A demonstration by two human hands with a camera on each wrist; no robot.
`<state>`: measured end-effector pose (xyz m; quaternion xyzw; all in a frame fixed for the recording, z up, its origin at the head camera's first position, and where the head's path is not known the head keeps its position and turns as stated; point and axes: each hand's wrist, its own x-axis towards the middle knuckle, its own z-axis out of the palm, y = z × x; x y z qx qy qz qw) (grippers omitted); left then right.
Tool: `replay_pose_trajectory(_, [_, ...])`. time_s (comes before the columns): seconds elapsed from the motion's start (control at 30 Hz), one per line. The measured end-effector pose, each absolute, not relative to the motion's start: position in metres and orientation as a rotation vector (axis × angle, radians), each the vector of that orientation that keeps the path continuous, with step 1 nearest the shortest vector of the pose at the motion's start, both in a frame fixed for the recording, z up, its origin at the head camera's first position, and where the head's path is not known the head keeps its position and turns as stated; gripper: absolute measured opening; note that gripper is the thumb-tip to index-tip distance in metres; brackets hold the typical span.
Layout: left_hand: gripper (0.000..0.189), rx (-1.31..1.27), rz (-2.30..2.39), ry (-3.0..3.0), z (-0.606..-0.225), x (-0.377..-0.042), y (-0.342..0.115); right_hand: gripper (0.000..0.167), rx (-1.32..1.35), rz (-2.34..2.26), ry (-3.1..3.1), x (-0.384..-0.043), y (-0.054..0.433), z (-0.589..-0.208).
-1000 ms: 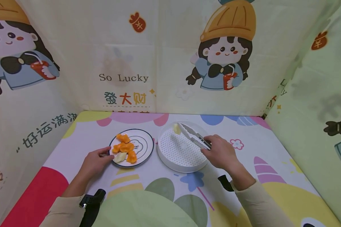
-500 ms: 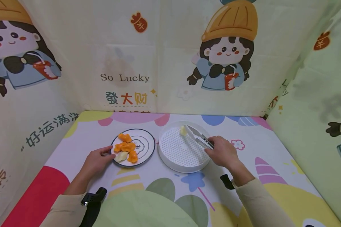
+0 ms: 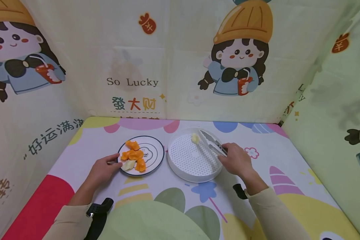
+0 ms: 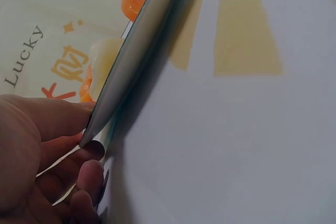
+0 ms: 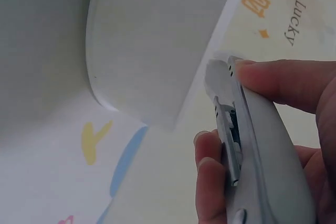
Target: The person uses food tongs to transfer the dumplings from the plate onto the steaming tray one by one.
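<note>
My left hand [image 3: 103, 170] pinches the left rim of a white plate [image 3: 153, 155] with a dark blue edge, thumb on top and fingers below. On the plate lie several orange dumpling-shaped pieces [image 3: 136, 155] and one pale piece [image 3: 128, 165]. My right hand [image 3: 236, 160] grips metal tongs [image 5: 262, 140], their arms spread apart. The tong tips hover over a round white steamer tray [image 3: 194, 178] with a perforated base. Just left of the tips, a pale yellowish dumpling-shaped piece [image 3: 195, 138] sits in the tray's far part, apparently apart from them.
Plate and tray stand side by side on a table with a colourful printed cover [image 3: 144, 220]. Printed cloth walls [image 3: 180, 66] rise behind the table and on both sides. Black straps [image 3: 99, 213] are at the wrists.
The tongs have moved slightly right and spread, letting go of the pale piece, which now lies in the tray. The left hand keeps its hold on the plate.
</note>
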<state>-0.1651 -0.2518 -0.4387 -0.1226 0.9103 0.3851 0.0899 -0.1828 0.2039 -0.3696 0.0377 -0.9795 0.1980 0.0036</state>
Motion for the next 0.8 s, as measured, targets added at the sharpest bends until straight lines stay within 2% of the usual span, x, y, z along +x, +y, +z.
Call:
replay_pose_trajectory(0.23, [0.063, -0.369, 1.164, 2.706, -0.438, -0.164, -0.251, 0.06, 0.133, 0.647, -3.074, -0.178, 0.198, -0.363])
replay_pose_trajectory(0.8, [0.063, -0.381, 1.155, 2.7, -0.437, -0.163, -0.249, 0.059, 0.415, 0.747, -3.027, -0.17, 0.185, -0.364])
